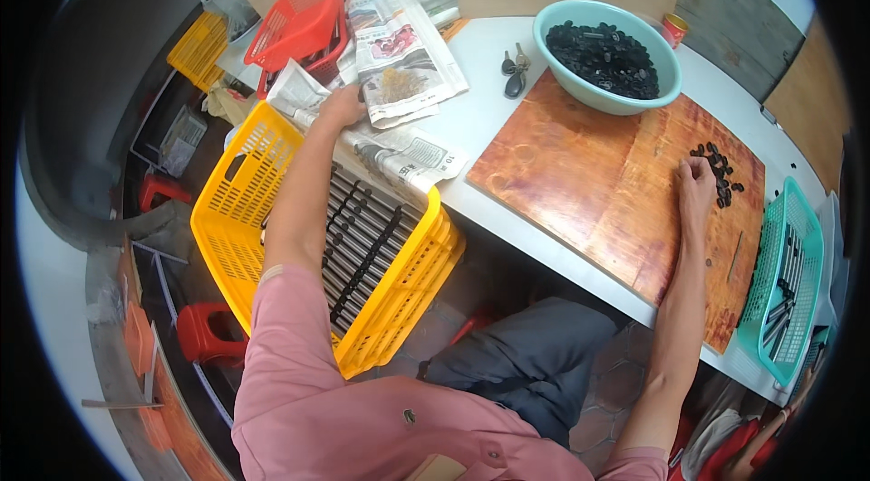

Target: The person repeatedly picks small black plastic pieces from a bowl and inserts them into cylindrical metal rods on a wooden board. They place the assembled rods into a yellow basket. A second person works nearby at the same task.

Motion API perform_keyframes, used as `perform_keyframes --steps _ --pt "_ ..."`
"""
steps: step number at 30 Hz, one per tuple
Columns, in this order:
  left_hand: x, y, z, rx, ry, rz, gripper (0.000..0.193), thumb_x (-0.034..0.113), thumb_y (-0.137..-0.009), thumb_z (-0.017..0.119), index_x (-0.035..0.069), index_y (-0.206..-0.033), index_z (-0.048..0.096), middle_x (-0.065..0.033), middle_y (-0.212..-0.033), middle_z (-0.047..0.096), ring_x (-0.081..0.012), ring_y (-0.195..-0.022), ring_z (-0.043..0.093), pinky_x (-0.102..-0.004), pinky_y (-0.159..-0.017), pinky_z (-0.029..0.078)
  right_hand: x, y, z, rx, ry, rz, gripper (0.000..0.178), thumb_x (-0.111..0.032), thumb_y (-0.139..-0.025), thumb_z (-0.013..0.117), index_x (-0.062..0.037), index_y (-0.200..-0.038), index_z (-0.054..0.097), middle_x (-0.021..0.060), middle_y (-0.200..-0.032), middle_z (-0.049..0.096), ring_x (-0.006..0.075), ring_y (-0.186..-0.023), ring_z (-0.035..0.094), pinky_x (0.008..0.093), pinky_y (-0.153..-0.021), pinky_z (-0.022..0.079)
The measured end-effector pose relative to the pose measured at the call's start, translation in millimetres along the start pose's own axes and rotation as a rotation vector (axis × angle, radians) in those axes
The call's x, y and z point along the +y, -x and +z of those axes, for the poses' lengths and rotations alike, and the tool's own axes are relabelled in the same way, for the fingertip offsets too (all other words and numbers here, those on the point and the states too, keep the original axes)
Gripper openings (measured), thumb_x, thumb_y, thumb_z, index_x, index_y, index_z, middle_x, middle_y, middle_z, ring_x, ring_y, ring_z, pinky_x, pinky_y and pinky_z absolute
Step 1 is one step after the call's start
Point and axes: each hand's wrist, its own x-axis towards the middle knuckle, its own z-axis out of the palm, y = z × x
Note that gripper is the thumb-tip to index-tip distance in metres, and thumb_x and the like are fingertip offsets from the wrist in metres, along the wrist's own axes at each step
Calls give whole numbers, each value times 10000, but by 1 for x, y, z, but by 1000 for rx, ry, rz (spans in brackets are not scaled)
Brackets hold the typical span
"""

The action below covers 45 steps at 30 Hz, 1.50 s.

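At three o'clock, my right grip (697, 174) is bunched beside loose black pieces (723, 200); whether it holds one, I cannot tell. Toward eleven, my left grip (343, 107) touches newspaper (408, 153), closure unclear. Rods (349, 250) already line the yellow basket (399, 304) at nine; the bowl (625, 106) past one, heaped with pieces, suggests plenty left.

Head-worn fisheye view, facing down, close above the table (482, 48)
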Motion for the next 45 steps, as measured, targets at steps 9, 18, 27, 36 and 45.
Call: perform_keyframes --steps 9,18,27,36,45 --pt "21 15 -28 -269 86 291 533 131 -748 695 31 -1267 634 -194 -1146 719 -338 -1089 678 -415 -908 532 2 0 -3 26 -65 -14 184 -181 -975 642 -6 -922 626 25 -814 620 108 -742 541 301 -684 447" --pt "2 6 -26 -171 -212 573 312 134 -670 693 44 -966 730 -195 -923 716 -371 -907 697 -457 -786 555 8 0 1 32 -160 -37 198 -205 -988 637 -19 -924 623 8 -808 600 98 -725 523 296 -677 434" --pt "9 93 -113 70 -402 621 140 109 -796 630 63 -928 638 -143 -902 699 -334 -931 679 -451 -876 493 10 -3 -1 -12 -104 -27 198 -196 -984 647 0 -960 644 14 -854 640 97 -788 575 278 -732 462" --pt "-67 231 -139 125 -484 482 51 78 -802 641 79 -847 617 -115 -824 686 -328 -850 684 -446 -772 512 31 -10 -5 -15 -111 -64 230 -217 -981 663 13 -966 662 37 -846 665 120 -776 584 298 -733 475" --pt "-160 321 0 -514 -627 375 67 126 -805 698 120 -855 743 -70 -906 741 -283 -871 725 -431 -755 552 43 -17 2 -77 -164 -134 213 -191 -991 648 4 -915 609 -10 -809 573 75 -753 500 247 -696 416"
